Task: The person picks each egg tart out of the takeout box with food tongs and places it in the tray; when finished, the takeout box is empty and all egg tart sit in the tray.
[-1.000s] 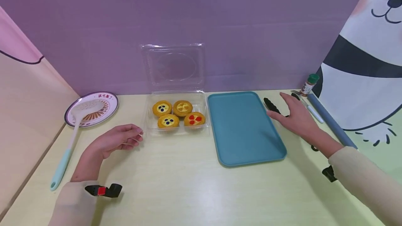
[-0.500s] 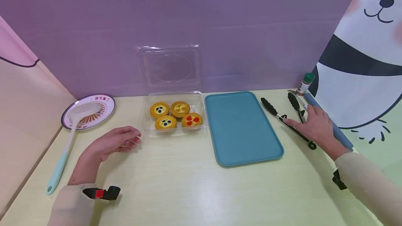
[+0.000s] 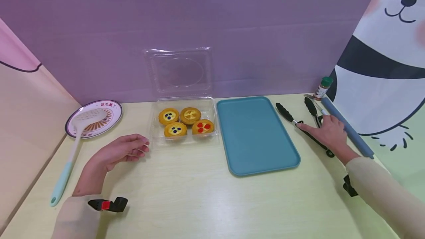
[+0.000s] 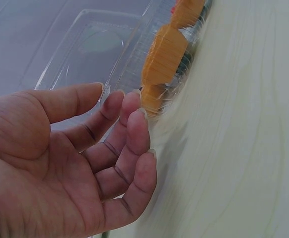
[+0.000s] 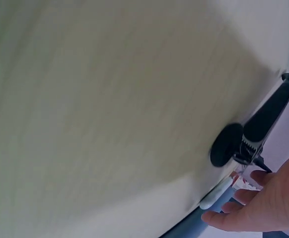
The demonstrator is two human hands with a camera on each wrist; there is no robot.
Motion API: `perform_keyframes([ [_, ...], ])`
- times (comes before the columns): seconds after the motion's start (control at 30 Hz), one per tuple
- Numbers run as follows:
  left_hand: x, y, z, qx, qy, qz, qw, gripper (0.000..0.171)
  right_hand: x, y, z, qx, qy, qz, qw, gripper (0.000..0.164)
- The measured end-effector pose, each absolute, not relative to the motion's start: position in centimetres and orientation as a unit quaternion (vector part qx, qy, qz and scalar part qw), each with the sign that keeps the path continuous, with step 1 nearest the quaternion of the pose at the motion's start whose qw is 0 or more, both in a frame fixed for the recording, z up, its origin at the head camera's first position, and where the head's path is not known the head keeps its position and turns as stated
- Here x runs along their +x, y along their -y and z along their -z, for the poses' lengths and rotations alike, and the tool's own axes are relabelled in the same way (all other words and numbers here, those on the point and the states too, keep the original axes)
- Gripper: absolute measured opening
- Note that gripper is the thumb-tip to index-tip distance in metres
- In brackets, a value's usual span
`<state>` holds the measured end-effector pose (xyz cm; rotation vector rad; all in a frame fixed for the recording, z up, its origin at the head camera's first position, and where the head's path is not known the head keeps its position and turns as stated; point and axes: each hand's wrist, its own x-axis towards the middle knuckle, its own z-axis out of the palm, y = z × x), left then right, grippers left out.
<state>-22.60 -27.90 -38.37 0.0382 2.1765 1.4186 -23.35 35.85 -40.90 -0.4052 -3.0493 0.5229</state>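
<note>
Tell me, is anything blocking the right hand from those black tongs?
Nothing visible: the right hand is over the tongs, thumb at one of their arms. The blue tray lies beside them, not between.

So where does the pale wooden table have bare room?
On the table, the broad near patch bordered by the clear plastic tart box, blue rectangular tray and both beige sleeves is bare; so is the tray. Right of it is crowded: black tongs, right hand, blue cylindrical roll, green-capped jar.
</note>
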Motion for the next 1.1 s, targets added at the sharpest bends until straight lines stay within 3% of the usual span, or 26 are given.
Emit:
perform_keyframes([
  [1.1, -22.7, 28.0, 38.5, 0.013, -0.809, -0.523, 0.27, 0.037, -23.7, -34.5, 41.3, -0.187, 0.958, -0.215, -0.009, 0.118],
])
